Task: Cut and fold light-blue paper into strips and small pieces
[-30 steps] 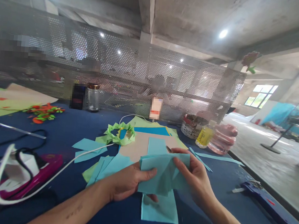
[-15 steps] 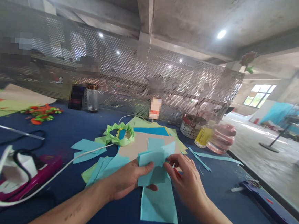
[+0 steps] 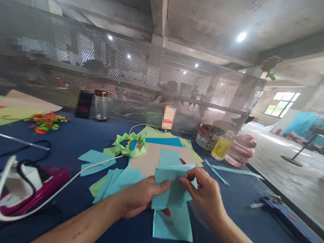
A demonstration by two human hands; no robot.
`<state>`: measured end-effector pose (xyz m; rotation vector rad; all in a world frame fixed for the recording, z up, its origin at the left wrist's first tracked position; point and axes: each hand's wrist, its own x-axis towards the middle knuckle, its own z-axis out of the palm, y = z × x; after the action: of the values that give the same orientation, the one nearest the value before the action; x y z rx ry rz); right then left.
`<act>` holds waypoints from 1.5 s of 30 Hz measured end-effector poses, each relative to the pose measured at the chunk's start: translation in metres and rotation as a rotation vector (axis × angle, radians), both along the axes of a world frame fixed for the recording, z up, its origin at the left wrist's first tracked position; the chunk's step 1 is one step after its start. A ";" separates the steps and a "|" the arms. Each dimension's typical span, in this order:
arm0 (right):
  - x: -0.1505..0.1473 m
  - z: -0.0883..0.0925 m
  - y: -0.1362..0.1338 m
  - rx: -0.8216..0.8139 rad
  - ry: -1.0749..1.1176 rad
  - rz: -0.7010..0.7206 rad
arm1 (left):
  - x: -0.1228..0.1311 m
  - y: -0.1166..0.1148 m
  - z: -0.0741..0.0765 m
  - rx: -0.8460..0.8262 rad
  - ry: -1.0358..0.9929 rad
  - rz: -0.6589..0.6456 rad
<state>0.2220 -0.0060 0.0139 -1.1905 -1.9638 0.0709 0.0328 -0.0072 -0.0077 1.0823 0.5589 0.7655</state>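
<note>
Light blue folded paper (image 3: 163,198) is held up above the table between my two hands. My left hand (image 3: 142,195) is closed on its left side, the thumb lying across the front and the other fingers behind. At the upper right edge, my right hand (image 3: 201,186) pinches the paper between thumb and fingertips. A bit of red shows inside the right palm, and a dark pointed tip (image 3: 182,161) sticks out beyond the paper; the hand hides most of this tool. Under the hands lies another light blue sheet (image 3: 173,227).
Light blue pieces (image 3: 99,157) and a folded green paper ring (image 3: 129,144) lie to the left. A magenta power strip (image 3: 53,176) with a white cable sits front left. At right are a dark blue tool (image 3: 288,221), a yellow-labelled bottle (image 3: 220,146) and a pink container (image 3: 241,150).
The held paper has moved slightly right and down, and its upper part is now folded over. The dark tip has come into view above it. Both hands keep hold.
</note>
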 end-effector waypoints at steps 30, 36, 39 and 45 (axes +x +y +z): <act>-0.002 -0.003 0.000 -0.144 0.171 -0.012 | -0.001 0.000 0.000 0.000 -0.047 0.027; -0.001 -0.005 0.000 -0.143 0.142 -0.043 | 0.000 0.000 0.000 -0.031 -0.044 0.051; 0.000 -0.006 0.000 -0.149 0.119 -0.070 | 0.001 -0.001 0.001 -0.069 -0.051 0.080; 0.001 -0.008 0.001 -0.121 0.100 -0.055 | 0.002 0.000 0.000 -0.073 -0.049 0.093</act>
<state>0.2231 -0.0052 0.0060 -1.2934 -1.8607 0.2196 0.0344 -0.0075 -0.0077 0.9731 0.5941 0.8451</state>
